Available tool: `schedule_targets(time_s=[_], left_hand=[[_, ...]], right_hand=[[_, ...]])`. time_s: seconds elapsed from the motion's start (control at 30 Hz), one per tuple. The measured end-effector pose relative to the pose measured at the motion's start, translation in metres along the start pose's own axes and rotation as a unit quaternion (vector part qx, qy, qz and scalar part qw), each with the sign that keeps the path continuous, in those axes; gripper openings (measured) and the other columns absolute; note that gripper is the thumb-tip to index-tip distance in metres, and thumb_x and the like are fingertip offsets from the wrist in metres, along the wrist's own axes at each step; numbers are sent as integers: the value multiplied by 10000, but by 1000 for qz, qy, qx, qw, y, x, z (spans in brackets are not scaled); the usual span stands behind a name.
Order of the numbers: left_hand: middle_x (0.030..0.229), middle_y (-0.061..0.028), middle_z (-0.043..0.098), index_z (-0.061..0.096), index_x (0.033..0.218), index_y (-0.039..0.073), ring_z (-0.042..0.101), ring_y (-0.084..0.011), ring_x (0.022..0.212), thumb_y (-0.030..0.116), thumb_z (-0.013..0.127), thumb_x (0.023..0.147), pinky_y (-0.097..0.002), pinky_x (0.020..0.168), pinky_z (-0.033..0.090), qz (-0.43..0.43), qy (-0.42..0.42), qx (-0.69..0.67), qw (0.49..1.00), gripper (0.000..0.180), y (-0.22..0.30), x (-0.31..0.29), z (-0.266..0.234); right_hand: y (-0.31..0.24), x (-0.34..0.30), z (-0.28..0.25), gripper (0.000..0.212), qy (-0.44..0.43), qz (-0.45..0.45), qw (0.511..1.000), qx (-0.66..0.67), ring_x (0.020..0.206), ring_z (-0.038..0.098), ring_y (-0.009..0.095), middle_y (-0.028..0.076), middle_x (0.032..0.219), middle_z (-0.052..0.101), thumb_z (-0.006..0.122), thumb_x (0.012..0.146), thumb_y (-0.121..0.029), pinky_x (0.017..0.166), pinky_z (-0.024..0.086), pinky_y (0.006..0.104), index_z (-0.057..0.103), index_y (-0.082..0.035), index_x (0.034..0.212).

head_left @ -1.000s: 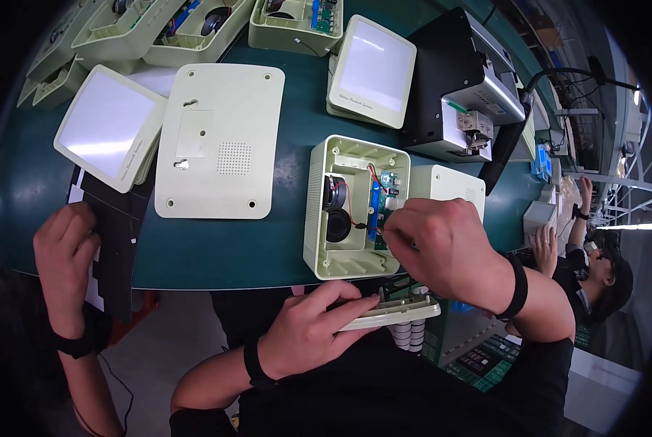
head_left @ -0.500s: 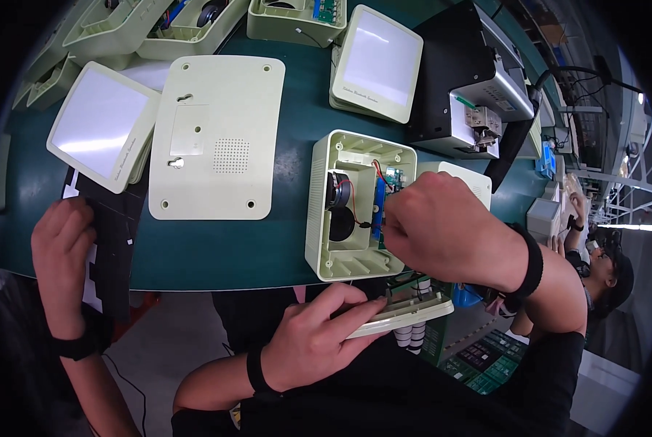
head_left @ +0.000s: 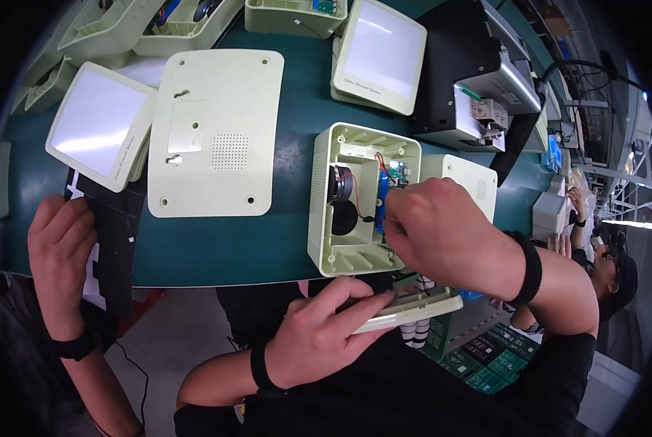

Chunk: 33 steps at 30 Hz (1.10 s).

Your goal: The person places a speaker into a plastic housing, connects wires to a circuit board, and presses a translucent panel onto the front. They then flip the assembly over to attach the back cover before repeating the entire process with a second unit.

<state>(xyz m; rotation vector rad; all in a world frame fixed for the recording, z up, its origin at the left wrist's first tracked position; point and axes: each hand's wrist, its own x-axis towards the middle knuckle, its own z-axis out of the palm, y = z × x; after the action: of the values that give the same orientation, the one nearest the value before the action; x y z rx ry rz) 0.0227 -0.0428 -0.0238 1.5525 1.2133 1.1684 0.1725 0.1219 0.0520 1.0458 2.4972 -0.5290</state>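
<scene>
My left hand (head_left: pixel 315 331) grips a cream plastic cover (head_left: pixel 413 309), tilted just off the table's front edge. My right hand (head_left: pixel 442 226) is closed in a pinch over the right side of an open cream speaker housing (head_left: pixel 326 251); its fingertips, and whatever they hold, are hidden. Inside the housing sit two round black speakers, the lower one (head_left: pixel 344 218) beside a blue battery-like part (head_left: pixel 382 197). Red and black wires run between them, and a circuit board (head_left: pixel 398 172) shows just beyond my right hand.
A cream back cover (head_left: pixel 249 175) lies left of the housing, near stacked white-fronted panels (head_left: pixel 100 124). More panels (head_left: pixel 380 54) and a black and silver machine (head_left: pixel 471 95) stand behind. At far left is another person's hand (head_left: pixel 60 247); a co-worker (head_left: pixel 610 280) sits at right.
The view has shifted slightly. My left hand and the cover have moved a little right; my right hand stays pinched over the housing.
</scene>
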Motion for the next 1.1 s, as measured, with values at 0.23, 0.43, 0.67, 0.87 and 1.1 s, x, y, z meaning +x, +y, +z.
schedule_targets(time_s=[0.23, 0.43, 0.67, 0.87, 1.1], left_hand=[[1094, -67, 706, 729, 1274, 30, 727, -233, 777, 180, 823, 926, -336, 738, 597, -41, -12, -21, 999, 390, 18, -2, -14], [1204, -180, 726, 580, 1446, -31, 747, -321, 1009, 124, 683, 1018, -389, 958, 557, -187, 25, -202, 961, 466, 40, 13, -21], [1337, -239, 647, 457, 1541, -41, 675, -317, 1216, 125, 636, 1027, -394, 977, 558, -101, 57, -247, 962, 569, 59, 33, 20], [1385, -233, 624, 444, 1552, -40, 667, -305, 1229, 130, 655, 1010, -390, 981, 566, -157, 13, -203, 966, 606, 50, 47, -6], [1113, -170, 773, 629, 1372, -8, 769, -231, 946, 220, 786, 946, -344, 826, 598, -107, 80, -157, 978, 508, 49, 96, -53]], right_hand=[[13, -32, -37, 274, 130, -4, 985, 113, 727, 715, 354, 160, 823, 731, 853, 843, -201, 700, 568, 458, 735, 10, 971], [0, -79, -19, 1040, 314, -127, 937, 82, 1277, 645, 417, 215, 1445, 619, 1007, 668, -367, 1075, 518, 488, 524, -1, 1513], [8, -85, 0, 1333, 233, -109, 963, 81, 1459, 437, 472, 282, 1622, 370, 955, 585, -574, 1213, 373, 534, 335, -17, 1625], [28, -86, -12, 1398, 227, -122, 965, 48, 1458, 460, 469, 246, 1635, 398, 978, 509, -601, 1196, 402, 513, 349, -37, 1623], [28, -78, -41, 1330, 40, 0, 986, 164, 1424, 494, 458, 240, 1599, 438, 935, 557, -640, 1154, 447, 506, 381, -28, 1601]])
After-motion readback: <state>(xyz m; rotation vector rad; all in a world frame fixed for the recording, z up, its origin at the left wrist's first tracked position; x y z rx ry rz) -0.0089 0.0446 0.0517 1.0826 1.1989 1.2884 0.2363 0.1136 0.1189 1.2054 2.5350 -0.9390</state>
